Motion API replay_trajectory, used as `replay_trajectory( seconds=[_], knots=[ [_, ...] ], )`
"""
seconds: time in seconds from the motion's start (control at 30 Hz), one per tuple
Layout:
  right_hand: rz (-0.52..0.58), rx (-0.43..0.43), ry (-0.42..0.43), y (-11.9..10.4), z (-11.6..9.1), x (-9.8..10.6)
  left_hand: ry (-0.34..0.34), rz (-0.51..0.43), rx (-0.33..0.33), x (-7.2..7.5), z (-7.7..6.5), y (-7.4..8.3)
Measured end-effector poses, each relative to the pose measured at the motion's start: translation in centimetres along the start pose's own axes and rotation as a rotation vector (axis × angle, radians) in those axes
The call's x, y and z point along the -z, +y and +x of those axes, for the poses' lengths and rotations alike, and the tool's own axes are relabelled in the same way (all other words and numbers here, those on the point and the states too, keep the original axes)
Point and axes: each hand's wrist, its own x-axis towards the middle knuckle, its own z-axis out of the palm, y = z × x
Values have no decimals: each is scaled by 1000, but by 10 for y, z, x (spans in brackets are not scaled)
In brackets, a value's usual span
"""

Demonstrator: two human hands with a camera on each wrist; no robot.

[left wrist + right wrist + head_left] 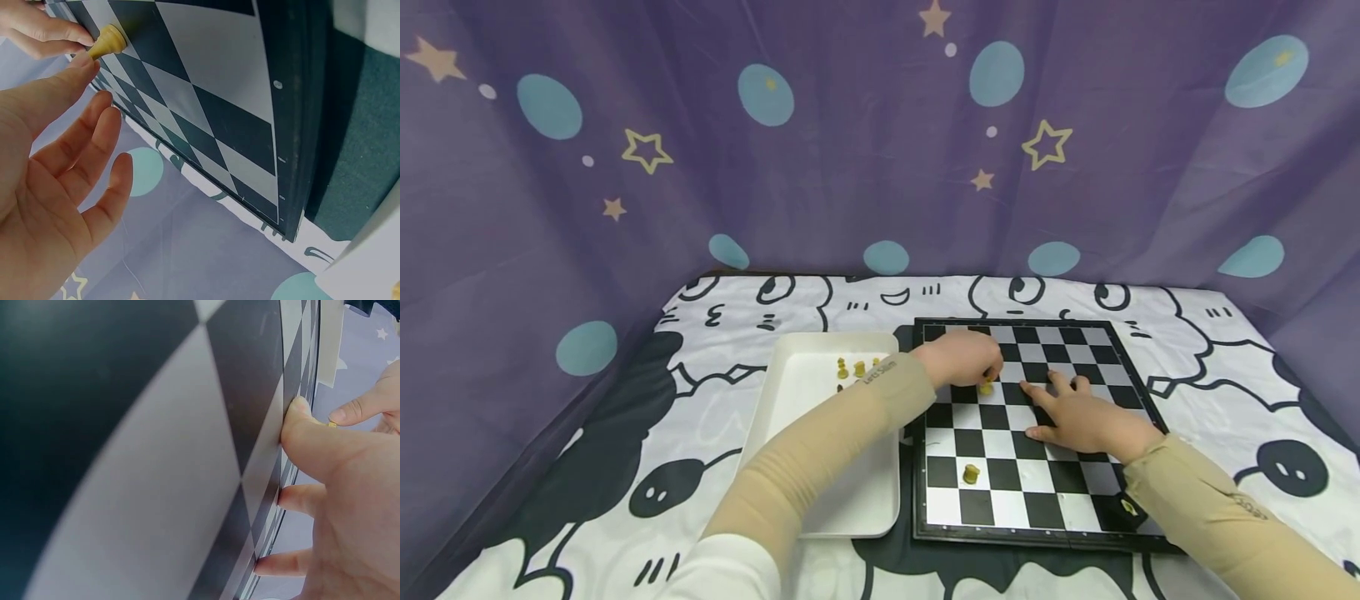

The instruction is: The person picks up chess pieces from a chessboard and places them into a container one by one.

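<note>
Gold pawn (986, 387) pinched by left hand (958, 358) fingers | right hand (1078, 417) fingers spread on chessboard (1075, 333) | white tray (790, 350) left

A white tray (820, 500) sits on the desk (1217, 350) just left of the chessboard, containing several small gold chess pieces (857, 367) at its far end. A black-and-white cartoon cloth covers the desk. A purple star-patterned curtain (850, 150) hangs behind.
</note>
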Motion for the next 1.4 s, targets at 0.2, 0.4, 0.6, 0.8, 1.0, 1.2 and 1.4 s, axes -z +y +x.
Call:
replay_trajectory(
  seconds=[0.2,0.4,0.6,0.8,1.0,1.2,1.4],
  knots=[
    [1,-1,4,1,0,-1,16,3,-10,-1,1,0],
    [4,-3,0,0,-1,-1,26,23,-19,-2,1,-1],
    [5,-9,-7,0,1,-1,33,36,-9,-3,0,0],
    [2,-11,-17,0,1,-1,31,39,-14,-1,-2,0],
    [-4,-12,-16,-1,0,2,34,20,-21,3,-5,0],
    [-5,-13,-18,-1,0,3,31,46,-19,2,-6,-1],
    [-1,-12,-15,-1,0,2,32,51,-12,4,-9,-3]
  ],
)
